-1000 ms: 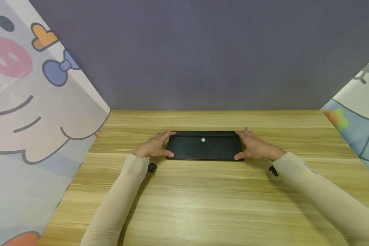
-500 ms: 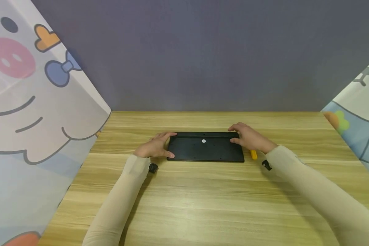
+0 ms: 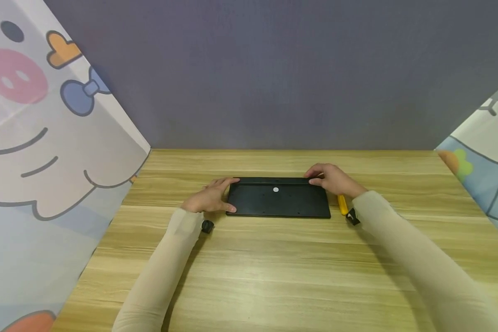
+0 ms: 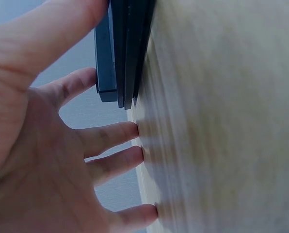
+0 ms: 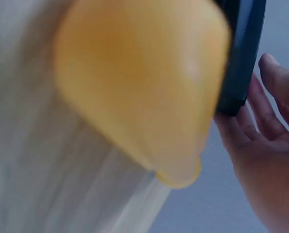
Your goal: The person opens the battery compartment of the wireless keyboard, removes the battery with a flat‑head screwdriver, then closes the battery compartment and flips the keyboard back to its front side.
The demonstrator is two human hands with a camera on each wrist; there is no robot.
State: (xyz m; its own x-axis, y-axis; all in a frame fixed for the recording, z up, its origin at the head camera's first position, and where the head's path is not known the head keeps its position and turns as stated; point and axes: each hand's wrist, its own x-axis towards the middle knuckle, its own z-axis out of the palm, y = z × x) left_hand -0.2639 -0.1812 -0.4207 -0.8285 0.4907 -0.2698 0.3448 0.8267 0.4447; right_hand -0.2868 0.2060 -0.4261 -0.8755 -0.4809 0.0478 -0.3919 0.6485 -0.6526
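Observation:
In the head view a black keyboard [image 3: 280, 200] lies face down on the wooden table, its raised bar along the far side and a white round sticker on its back. My left hand [image 3: 205, 199] spans its left end, thumb at the near corner and index finger at the far corner. The left wrist view shows the other fingers of that hand [image 4: 52, 155] spread, tips on the table. At the right part of the far edge, my right hand [image 3: 334, 179] pinches the raised bar between thumb and curled fingers. Under my right wrist lies a yellow-handled tool [image 3: 342, 204], partly hidden.
The tool's yellow handle [image 5: 144, 82] fills much of the right wrist view, blurred. A grey panel [image 3: 274, 74] rises behind the table [image 3: 253, 267]. Cartoon-printed sheets [image 3: 66, 193] stand at the left and right sides.
My right hand has left the keyboard's right end and moved inward along the far edge, its fingers drawing together. The yellow handle has come into sight. My left hand stays at its end.

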